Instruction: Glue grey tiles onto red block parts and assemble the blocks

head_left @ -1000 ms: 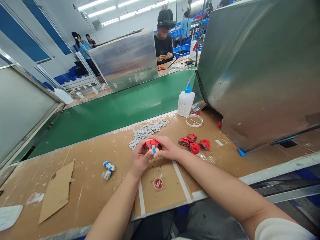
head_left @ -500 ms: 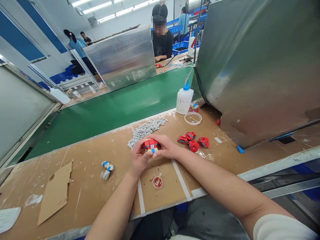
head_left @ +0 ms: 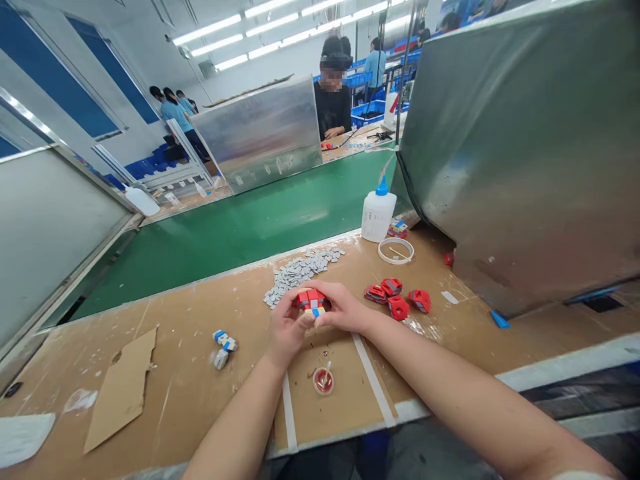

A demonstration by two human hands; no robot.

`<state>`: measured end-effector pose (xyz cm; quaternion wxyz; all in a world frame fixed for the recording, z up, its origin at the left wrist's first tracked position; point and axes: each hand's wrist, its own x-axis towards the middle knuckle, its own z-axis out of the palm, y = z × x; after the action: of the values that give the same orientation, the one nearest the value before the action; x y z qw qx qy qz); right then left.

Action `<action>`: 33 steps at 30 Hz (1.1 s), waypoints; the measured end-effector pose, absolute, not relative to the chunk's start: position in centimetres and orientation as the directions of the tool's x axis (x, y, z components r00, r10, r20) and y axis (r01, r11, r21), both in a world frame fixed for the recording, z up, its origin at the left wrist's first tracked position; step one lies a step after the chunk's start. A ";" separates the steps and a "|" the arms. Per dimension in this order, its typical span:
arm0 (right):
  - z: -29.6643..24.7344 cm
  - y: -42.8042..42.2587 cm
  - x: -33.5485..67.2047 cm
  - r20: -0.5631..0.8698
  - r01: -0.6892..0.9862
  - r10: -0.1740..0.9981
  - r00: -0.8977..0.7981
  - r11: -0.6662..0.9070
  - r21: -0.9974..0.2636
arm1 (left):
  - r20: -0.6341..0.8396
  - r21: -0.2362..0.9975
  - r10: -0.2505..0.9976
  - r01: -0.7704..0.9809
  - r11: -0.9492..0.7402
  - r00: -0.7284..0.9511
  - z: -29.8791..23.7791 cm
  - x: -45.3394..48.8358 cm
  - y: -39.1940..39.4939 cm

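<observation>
A small red toy part (head_left: 311, 301) with white, blue and yellow patches is gripped between both my hands above the brown worktop (head_left: 190, 360). My left hand (head_left: 286, 327) closes on its left side, my right hand (head_left: 341, 308) on its right side, fingers curled round it. Just behind lies a heap of small grey pieces (head_left: 300, 270). Several red toy parts (head_left: 397, 299) lie to the right. A little red cap with a stick in it (head_left: 323, 381) sits in front of my hands.
A white squeeze bottle with a blue nozzle (head_left: 377, 212) and a white ring (head_left: 395, 250) stand at the back right by a big metal guard (head_left: 525, 147). Two small blue-white pieces (head_left: 223, 347) and a cardboard scrap (head_left: 123, 390) lie left. A green conveyor belt (head_left: 240, 220) runs behind; a person works across it.
My hands keep hold of the red part in the same place. The view has shifted a little, nothing else on the worktop has moved.
</observation>
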<state>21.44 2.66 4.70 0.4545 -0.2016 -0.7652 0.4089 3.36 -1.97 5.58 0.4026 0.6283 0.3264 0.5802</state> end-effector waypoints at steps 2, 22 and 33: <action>4.6 2.6 21.4 0.527 -0.066 0.681 -0.508 0.580 -0.812 | 0.448 0.894 0.886 -0.055 -0.445 0.117 5.6 3.3 -2.0; 3.8 2.6 21.4 0.534 -0.112 0.681 -0.501 0.560 -0.821 | 0.446 0.895 0.884 -0.092 -0.436 0.140 5.1 3.2 -2.0; 4.0 2.6 21.4 0.532 -0.120 0.676 -0.511 0.556 -0.822 | 0.474 0.880 0.871 -0.085 -0.467 0.129 5.3 3.4 -2.0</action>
<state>21.42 2.61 4.05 0.4590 -0.1845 -0.7533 0.4333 3.40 -1.98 5.29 0.4111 0.6290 0.3126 0.5811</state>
